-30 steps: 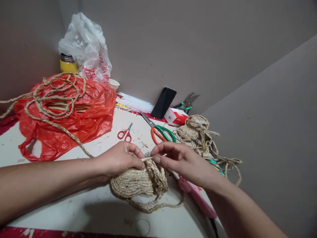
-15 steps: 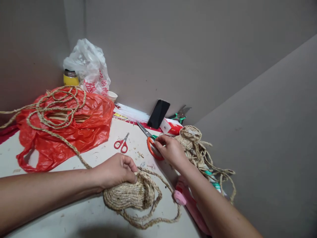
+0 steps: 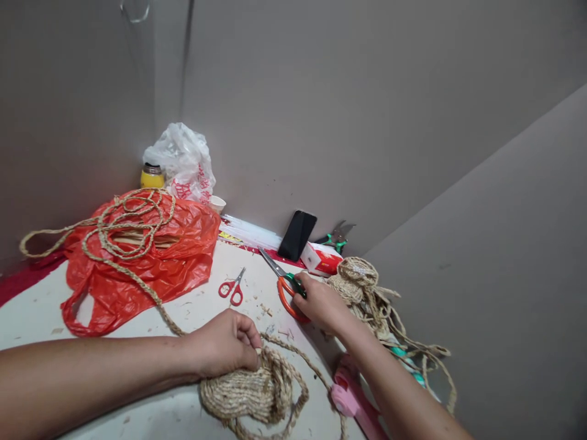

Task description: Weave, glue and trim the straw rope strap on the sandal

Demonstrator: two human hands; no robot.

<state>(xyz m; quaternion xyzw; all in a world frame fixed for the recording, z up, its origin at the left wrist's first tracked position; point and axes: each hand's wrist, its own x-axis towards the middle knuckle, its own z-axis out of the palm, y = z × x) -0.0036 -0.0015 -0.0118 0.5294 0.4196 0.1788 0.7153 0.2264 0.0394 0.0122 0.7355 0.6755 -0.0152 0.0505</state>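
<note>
My left hand is closed on the upper edge of a woven straw piece, a rounded, sole-like shape of tight rows with loops of braided cord at its right end. The fingers hide part of that edge. At the large scissors, my right hand has its thumb and fingers closed around the green side of the orange-and-green handles. Their blades lie on the table, pointing up and left. Small red-handled scissors rest between the two hands, untouched.
A red plastic bag with coiled braided cord lies left. Behind are a yellow jar, a white bag, a phone and green-handled pliers. At right sit a straw bundle and a pink object.
My right hand has gone from hovering by the large scissors' handles to closing on them. My left hand keeps its hold on the straw piece. The view has tilted upward.
</note>
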